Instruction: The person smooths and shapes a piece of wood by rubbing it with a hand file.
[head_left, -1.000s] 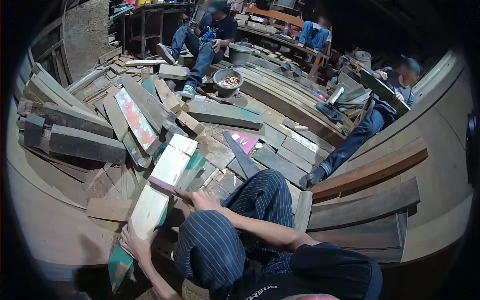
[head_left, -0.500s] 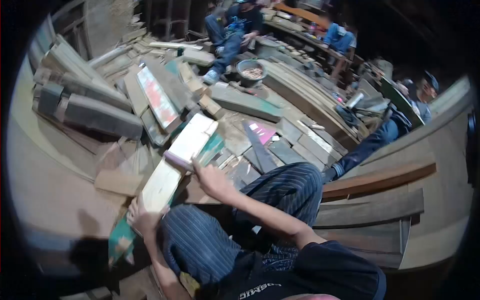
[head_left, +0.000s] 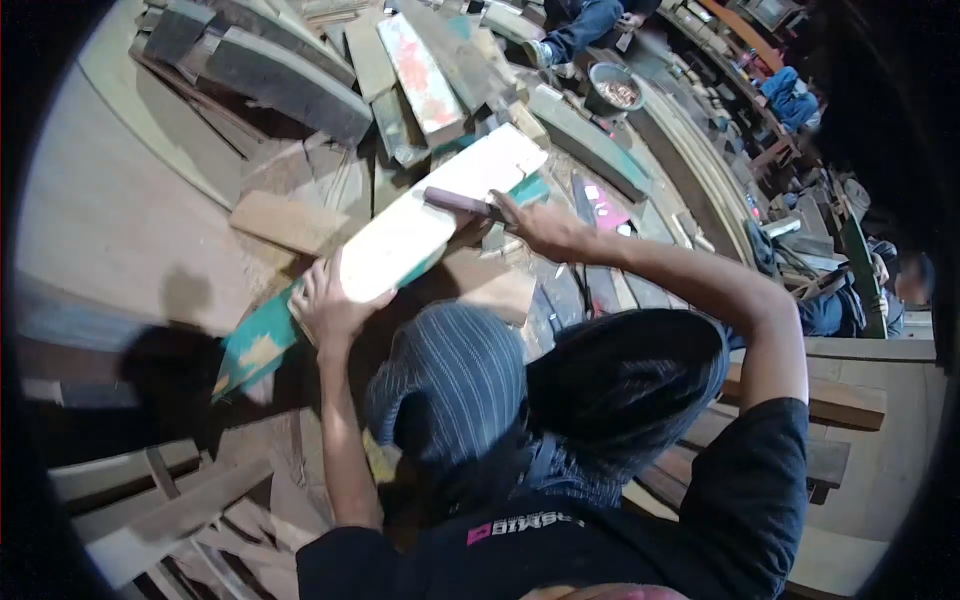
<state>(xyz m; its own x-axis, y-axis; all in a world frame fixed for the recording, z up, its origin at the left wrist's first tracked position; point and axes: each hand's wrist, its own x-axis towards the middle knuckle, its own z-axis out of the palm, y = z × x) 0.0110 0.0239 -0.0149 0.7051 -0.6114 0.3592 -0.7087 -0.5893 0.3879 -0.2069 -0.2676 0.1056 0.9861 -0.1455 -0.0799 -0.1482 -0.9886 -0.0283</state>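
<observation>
while i watch from above, the pale board (head_left: 385, 245) lies along a green-painted board (head_left: 262, 342); my left hand (head_left: 338, 308) clasps its near end, fingers curled over the edge. my right hand's (head_left: 552, 232) fingers grip a purplish tool (head_left: 456, 201) across its top. beyond lies a red-smeared plank (head_left: 418, 72), then a bucket (head_left: 602, 106).

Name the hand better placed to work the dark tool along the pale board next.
Right, I'd judge: the right grip holds the dark tool across the pale board, while the left grip steadies the board.
</observation>
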